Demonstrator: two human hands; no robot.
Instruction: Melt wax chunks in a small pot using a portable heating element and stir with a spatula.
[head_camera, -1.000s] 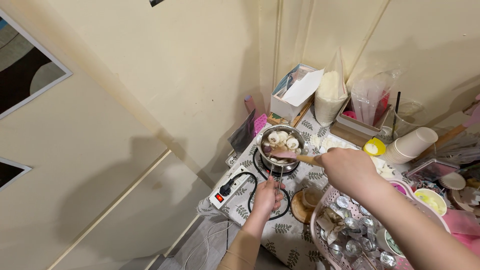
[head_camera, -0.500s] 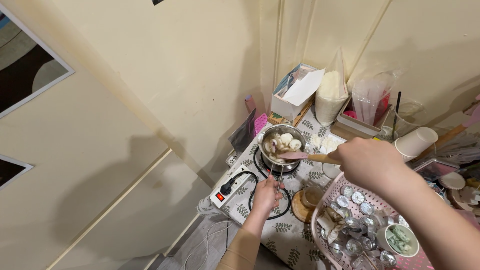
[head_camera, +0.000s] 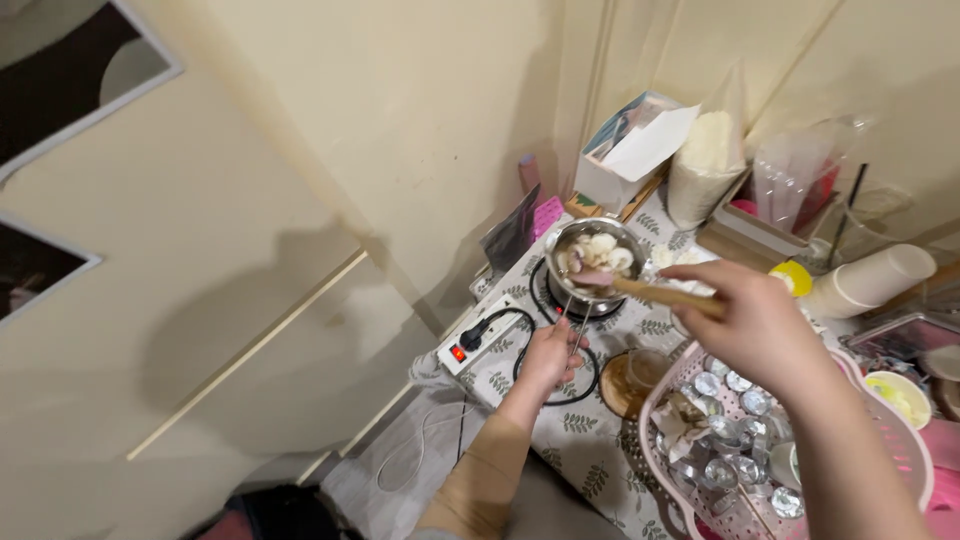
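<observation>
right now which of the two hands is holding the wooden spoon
The right hand holds the wooden spoon over the small pot; the left hand grips the pot's handle instead.

Small round stainless-steel saucepan (head_camera: 597, 262) on a black hotplate, near the far edge of the leaf-patterned table, upright, holding pale whitish lumps. Thin metal handle gripped by the left hand (head_camera: 549, 357). Wooden spatula (head_camera: 650, 291), pinched in the right hand (head_camera: 757, 328), tip dipped into the pan's contents.

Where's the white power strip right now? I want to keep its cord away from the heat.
In the head view, the white power strip lies at the table's left edge, just left of the left hand and the small pot on its burner.
</observation>
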